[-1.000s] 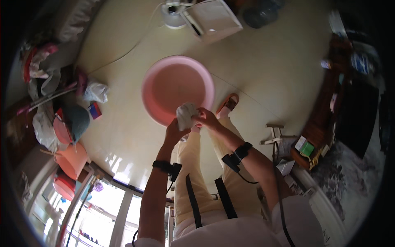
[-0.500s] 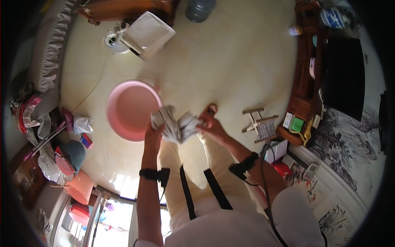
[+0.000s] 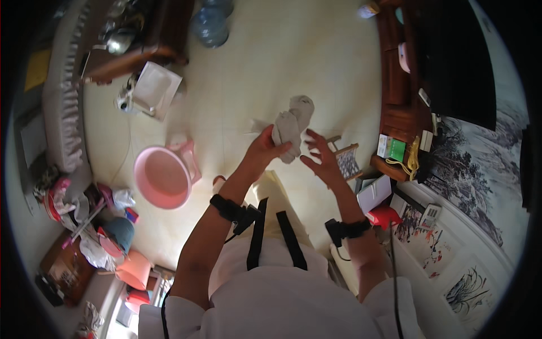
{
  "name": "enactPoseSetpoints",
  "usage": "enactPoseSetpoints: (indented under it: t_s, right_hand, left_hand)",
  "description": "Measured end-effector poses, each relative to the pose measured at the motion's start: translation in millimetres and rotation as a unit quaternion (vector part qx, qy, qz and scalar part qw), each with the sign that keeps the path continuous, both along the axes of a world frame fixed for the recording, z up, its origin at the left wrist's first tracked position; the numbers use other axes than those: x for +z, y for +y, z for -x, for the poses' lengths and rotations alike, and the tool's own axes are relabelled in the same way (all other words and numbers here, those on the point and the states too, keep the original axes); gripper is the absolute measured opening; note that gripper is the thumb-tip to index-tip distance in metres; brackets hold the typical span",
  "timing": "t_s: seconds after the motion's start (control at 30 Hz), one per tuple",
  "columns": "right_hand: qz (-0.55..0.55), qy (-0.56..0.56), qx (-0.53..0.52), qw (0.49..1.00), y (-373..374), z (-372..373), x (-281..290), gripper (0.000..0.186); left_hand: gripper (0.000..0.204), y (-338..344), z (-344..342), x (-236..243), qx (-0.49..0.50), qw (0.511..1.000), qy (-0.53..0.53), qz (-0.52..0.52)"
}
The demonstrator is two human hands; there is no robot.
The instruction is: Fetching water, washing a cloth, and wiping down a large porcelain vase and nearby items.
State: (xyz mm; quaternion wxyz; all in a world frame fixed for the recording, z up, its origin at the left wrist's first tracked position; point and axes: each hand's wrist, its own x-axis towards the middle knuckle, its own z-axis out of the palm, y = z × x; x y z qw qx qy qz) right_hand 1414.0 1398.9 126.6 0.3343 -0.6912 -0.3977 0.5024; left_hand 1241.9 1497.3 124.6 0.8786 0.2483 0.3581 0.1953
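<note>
A bunched greyish-white cloth (image 3: 288,133) is gripped by my left hand (image 3: 264,151) in front of me, its far end sticking out beyond the fingers. Just to the right of the cloth, my right hand (image 3: 323,159) has its fingers spread and curved, with a gap between them and the cloth. On the floor at my left stands a pink basin (image 3: 138,181), with a pink plastic piece (image 3: 189,161), perhaps a stool, behind its right side.
A small folding stool (image 3: 349,161) stands beyond my right hand. Along the right wall runs a wooden cabinet (image 3: 392,96). A white square-topped item (image 3: 158,87) and blue water jugs (image 3: 210,28) stand farther off. Buckets (image 3: 134,270) and bags line the left.
Both hands have moved right and farther out with the cloth. My right hand has let go of it and opened. The view has turned, so the basin sits farther left.
</note>
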Motion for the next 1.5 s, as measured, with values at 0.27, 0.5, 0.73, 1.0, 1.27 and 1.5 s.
enactPoseSetpoints:
  t_s: [0.27,0.5,0.73,1.0,1.27,1.5]
  right_hand:
    - [-0.1,0.039,-0.237,0.966,-1,-86,26,0.011]
    - [-0.122,0.003,-0.22,0.968,104,-160,114,0.002]
    - [-0.163,-0.063,-0.036,0.984,271,-193,133,0.015]
    - [-0.125,0.006,-0.301,0.946,366,-317,92,0.049]
    - [-0.111,0.174,-0.255,0.945,470,-454,75,0.019]
    - [-0.143,0.116,-0.387,0.903,559,-579,83,0.017]
  left_hand:
    - [0.04,81,-83,37,-0.119,0.976,0.074,-0.164]
    - [0.034,187,-153,37,0.029,0.814,0.225,-0.534]
    - [0.049,327,-248,22,0.102,0.991,0.044,0.068]
    - [0.053,455,-372,57,-0.083,0.951,-0.237,0.178]
    - [0.046,541,-508,68,-0.206,0.973,-0.052,0.084]
    - [0.041,651,-599,21,-0.148,0.982,-0.025,0.117]
